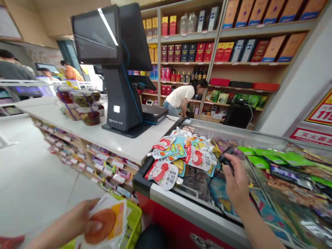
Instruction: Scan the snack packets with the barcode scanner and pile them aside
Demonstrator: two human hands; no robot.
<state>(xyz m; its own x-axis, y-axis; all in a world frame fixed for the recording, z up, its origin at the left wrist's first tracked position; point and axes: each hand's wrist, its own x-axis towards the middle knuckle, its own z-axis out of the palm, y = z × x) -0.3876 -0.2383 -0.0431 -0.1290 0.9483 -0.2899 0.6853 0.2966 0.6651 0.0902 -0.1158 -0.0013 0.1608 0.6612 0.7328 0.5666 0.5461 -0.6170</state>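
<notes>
L hand on flat packets, R hand on black corded item.
L hand (pixel 82 218), near left: closed, gripping flat packets (pixel 120 217) w/ thumb across the front, over yellow-green basket (pixel 137 211); no. of packets unclear. R hand (pixel 237 185), near right: fingers curled round black corded item (pixel 223 159) above freezer case (pixel 178 196); exact contact partly hidden. Cord (pixel 210 186) hangs below it, beside pouches (pixel 197 156) heaped at case's left end; green packets (pixel 295 158) to the right. Handling (judged): keep pinch firm, packets flat & edges aligned, so none slide; hold item by its body, not cord; leave cord slack, clear of pouches. Lift slightly before any sideways move, else pouches may slip. White table (pixel 118 144) beyond, far left.
</notes>
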